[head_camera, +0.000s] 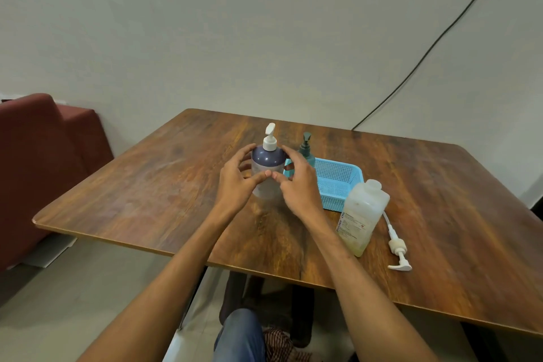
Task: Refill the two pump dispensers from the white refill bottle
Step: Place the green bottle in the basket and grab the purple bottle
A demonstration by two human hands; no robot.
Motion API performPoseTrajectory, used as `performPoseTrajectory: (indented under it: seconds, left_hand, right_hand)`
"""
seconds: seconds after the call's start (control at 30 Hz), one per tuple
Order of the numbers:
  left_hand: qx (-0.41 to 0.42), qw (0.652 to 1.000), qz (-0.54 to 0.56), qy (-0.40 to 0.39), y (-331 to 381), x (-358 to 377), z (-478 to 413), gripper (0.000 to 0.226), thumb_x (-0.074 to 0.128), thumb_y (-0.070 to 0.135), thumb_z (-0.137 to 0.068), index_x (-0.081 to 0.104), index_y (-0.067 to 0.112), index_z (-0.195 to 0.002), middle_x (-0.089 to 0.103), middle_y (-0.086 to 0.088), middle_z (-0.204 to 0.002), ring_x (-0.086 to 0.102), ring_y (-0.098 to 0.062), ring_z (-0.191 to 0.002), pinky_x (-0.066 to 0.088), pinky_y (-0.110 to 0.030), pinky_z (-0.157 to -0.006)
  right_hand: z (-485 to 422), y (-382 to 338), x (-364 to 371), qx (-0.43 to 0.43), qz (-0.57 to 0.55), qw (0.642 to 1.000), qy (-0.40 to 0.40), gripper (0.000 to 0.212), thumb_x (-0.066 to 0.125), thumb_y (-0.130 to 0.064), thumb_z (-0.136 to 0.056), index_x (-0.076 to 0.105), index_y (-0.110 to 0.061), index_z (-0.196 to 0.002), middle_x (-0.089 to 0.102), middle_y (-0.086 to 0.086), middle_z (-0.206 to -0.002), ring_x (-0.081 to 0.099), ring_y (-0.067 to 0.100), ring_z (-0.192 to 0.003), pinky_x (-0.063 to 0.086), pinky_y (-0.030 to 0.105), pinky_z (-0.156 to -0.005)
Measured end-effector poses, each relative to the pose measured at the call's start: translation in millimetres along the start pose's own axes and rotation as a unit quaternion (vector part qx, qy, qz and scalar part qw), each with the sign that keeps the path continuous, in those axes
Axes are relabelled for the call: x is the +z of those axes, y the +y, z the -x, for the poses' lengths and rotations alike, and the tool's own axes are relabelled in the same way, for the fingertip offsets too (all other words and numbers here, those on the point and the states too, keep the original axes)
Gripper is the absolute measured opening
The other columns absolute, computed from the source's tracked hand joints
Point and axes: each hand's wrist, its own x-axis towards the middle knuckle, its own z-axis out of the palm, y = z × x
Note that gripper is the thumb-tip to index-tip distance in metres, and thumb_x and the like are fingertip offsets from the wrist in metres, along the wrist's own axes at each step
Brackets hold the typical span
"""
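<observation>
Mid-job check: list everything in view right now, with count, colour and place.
purple-grey dispenser: one, white pump, upright mid-table between the hands
teal dispenser: one, dark teal, upright at the basket's far left corner
basket: one, light blue, right of the purple-grey dispenser
refill bottle: one, white, uncapped, upright near the basket
loose pump: one, white, lying right of the refill bottle
table: one, brown wood
seat: one, dark red, left of the table
cable: one, black, on the wall
left hand: one, cupped at that dispenser's left, grip unclear
right hand: one, cupped at its right, grip unclear
</observation>
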Motion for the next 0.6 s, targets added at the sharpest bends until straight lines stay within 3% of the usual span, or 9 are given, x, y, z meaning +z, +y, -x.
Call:
performPoseTrajectory:
  seconds: [0.07,0.23,0.43,0.6]
  left_hand:
    - [0.002,1.0,0.008,-0.019,9,6,10,0.068,0.082,0.022,-0.081,0.052,0.014,-0.142,0.06,0.001,-0.138,0.059,-0.011,-0.118,0.051,-0.015,-0.093]
    - [0.003,0.999,0.006,-0.053,17,25,40,0.065,0.082,0.021,-0.081,0.053,0.016,-0.139,0.06,-0.001,-0.138,0.06,-0.015,-0.12,0.054,-0.032,-0.099]
    - [-0.022,0.996,0.001,-0.084,12,39,68,0.068,0.082,0.022,-0.08,0.052,0.017,-0.14,0.056,0.007,-0.136,0.056,-0.005,-0.117,0.053,-0.038,-0.102]
    - [-0.033,0.996,0.013,-0.088,11,42,76,0.066,0.08,0.021,-0.083,0.049,0.018,-0.142,0.055,0.002,-0.14,0.055,-0.013,-0.123,0.051,-0.041,-0.104]
  right_hand:
    - [13,2,-12,0.017,-0.003,1.0,0.002,0.063,0.074,-0.017,-0.088,0.047,-0.02,-0.145,0.051,0.0,-0.146,0.044,0.017,-0.135,0.041,0.039,-0.112]
    - [47,21,-29,0.052,-0.009,0.998,0.018,0.065,0.074,-0.019,-0.089,0.045,-0.027,-0.147,0.048,-0.005,-0.148,0.045,0.017,-0.135,0.045,0.046,-0.11]
    - [75,42,-33,0.082,0.01,0.996,0.026,0.064,0.074,-0.022,-0.089,0.045,-0.03,-0.145,0.049,-0.009,-0.147,0.045,0.011,-0.135,0.048,0.041,-0.107]
    - [83,48,-29,0.093,0.003,0.995,0.028,0.067,0.075,-0.022,-0.088,0.044,-0.033,-0.146,0.046,-0.011,-0.149,0.045,0.012,-0.135,0.051,0.043,-0.104]
